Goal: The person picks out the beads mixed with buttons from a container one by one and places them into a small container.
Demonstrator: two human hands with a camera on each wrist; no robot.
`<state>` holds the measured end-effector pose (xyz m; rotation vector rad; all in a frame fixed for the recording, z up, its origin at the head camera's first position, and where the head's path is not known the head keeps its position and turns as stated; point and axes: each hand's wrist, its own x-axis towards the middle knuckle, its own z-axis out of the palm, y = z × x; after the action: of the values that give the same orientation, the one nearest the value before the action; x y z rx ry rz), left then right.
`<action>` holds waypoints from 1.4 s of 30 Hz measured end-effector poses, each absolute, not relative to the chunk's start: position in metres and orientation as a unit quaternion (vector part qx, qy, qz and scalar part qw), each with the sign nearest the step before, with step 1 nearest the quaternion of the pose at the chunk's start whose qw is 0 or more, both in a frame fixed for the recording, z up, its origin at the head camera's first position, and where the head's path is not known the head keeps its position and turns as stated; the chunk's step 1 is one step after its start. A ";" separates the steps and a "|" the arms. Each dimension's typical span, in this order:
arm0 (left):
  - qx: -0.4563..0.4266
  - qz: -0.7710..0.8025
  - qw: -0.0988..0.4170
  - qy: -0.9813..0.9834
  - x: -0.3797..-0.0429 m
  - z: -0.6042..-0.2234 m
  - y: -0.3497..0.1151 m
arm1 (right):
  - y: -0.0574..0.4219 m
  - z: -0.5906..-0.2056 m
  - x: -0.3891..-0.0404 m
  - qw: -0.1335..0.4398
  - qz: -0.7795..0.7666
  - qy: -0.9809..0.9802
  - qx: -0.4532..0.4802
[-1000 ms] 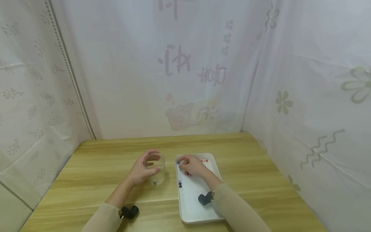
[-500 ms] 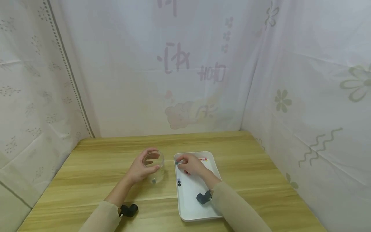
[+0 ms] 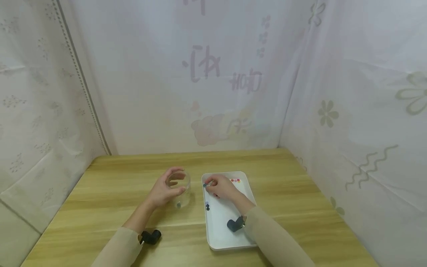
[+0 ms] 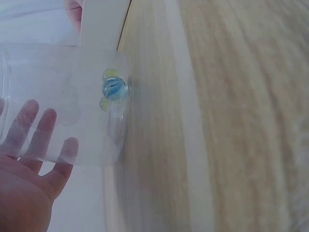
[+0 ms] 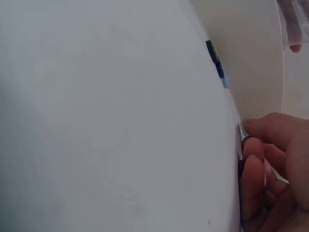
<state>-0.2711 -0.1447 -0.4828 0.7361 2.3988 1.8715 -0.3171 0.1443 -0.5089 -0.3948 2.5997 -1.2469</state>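
Observation:
My left hand [image 3: 165,188] grips a clear plastic jar [image 3: 183,194] from its left side, the fingers behind and the thumb in front. In the left wrist view, a blue-swirled glass marble [image 4: 114,89] lies at the jar's bottom, with yellowish spots beside it. Over the far left part of a white tray [image 3: 221,230], my right hand [image 3: 222,187] pinches a small bluish glass marble [image 3: 205,184] between thumb and forefinger, close to the tray wall. Only a sliver of that marble [image 5: 244,128] shows in the right wrist view; the fingers hide the rest.
Small dark discs [image 3: 207,207] and a pale one lie along the tray's left wall. Red, pink and yellow pieces [image 3: 235,180] sit near its far edge. Patterned white curtains [image 3: 150,92] enclose the wooden table [image 3: 110,207] at the back and sides.
Both hands stay almost in place. The right fingertips have shifted slightly around the bluish marble at the tray's far left. The head view has tilted a little.

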 end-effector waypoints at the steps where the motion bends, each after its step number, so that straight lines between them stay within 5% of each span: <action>1: 0.237 0.598 0.004 0.766 -0.273 -0.481 -0.144 | 0.145 -0.507 -0.319 0.111 -0.424 0.888 -0.136; 42: 0.241 0.604 0.001 0.760 -0.272 -0.486 -0.146 | 0.141 -0.513 -0.318 0.116 -0.416 0.892 -0.135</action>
<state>-0.2716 -0.1461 -0.4859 0.7568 2.3855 1.8947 -0.3176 0.1415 -0.5134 -0.3952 2.6125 -1.2184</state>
